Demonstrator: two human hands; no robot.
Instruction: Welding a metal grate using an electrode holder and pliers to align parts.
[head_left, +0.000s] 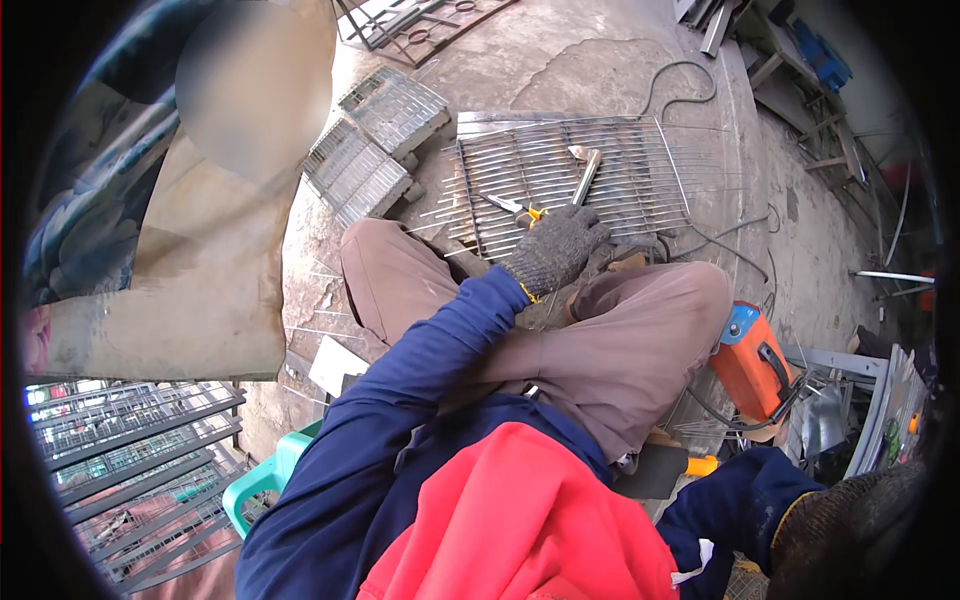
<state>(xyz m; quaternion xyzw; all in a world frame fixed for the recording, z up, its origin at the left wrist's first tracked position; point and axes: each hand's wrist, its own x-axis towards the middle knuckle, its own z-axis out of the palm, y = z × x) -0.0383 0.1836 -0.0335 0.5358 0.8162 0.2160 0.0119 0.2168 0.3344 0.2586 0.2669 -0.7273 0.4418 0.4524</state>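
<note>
My left hand, in a dark grey knit glove with a yellow cuff edge, reaches over a grille of thin metal rods on the ground. Its fingers look curled, their tips hidden from view. A hammer lies slanted across the rods, the lower end of its handle meeting these fingers. Beside them is a plier-like tool with silver jaws and yellow on its grip, partly covered by the glove. What the hand holds cannot be made out. My right hand, also gloved, is at the lower right, dark and close, its fingers unclear.
An orange welding machine with a blue face stands right of my knee. Cables run over the ground. Wire-topped blocks lie at left, near another person's brown clothing. A green stool and metal grilles are lower left.
</note>
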